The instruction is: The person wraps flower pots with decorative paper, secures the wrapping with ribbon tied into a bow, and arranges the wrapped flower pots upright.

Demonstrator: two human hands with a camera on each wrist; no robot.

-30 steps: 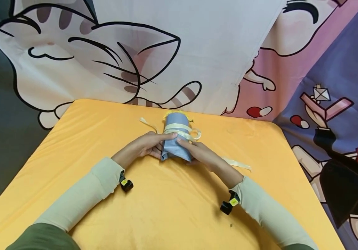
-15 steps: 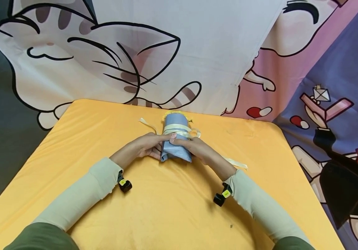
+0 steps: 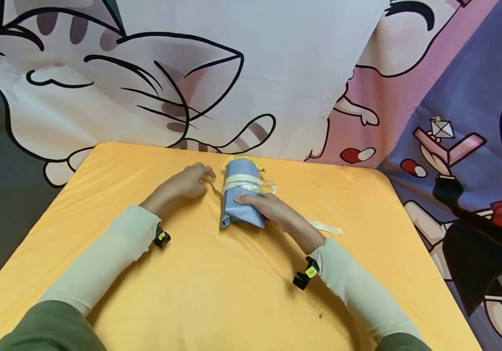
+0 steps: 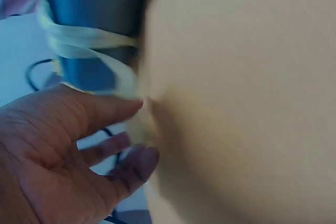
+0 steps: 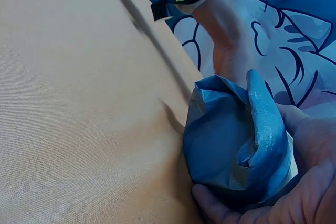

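Note:
A small bouquet wrapped in blue paper [image 3: 239, 212] lies on the yellow cloth, its yellow flowers [image 3: 233, 158] peeking out at the far end. Cream ribbon [image 3: 243, 179] circles its middle, with a loop on the right side. My right hand [image 3: 273, 207] grips the wrapped bouquet from the right, thumb on top. In the right wrist view, the folded paper end [image 5: 226, 129] faces the camera. To the left, my left hand [image 3: 185, 183] is at the ribbon's loose left end [image 3: 217, 188]. In the left wrist view, ribbon passes behind the thumb, while thumb and fingertips stand apart.
The yellow cloth [image 3: 216, 287] covers the table. Another ribbon end [image 3: 324, 227] trails to the right, beyond the right wrist. Printed cartoon curtains [image 3: 295, 73] hang behind and along the right side.
My left hand has let go of the bouquet and moved left and away to the ribbon's loose end. The right hand keeps its grip, its thumb having shifted left. The view has turned slightly.

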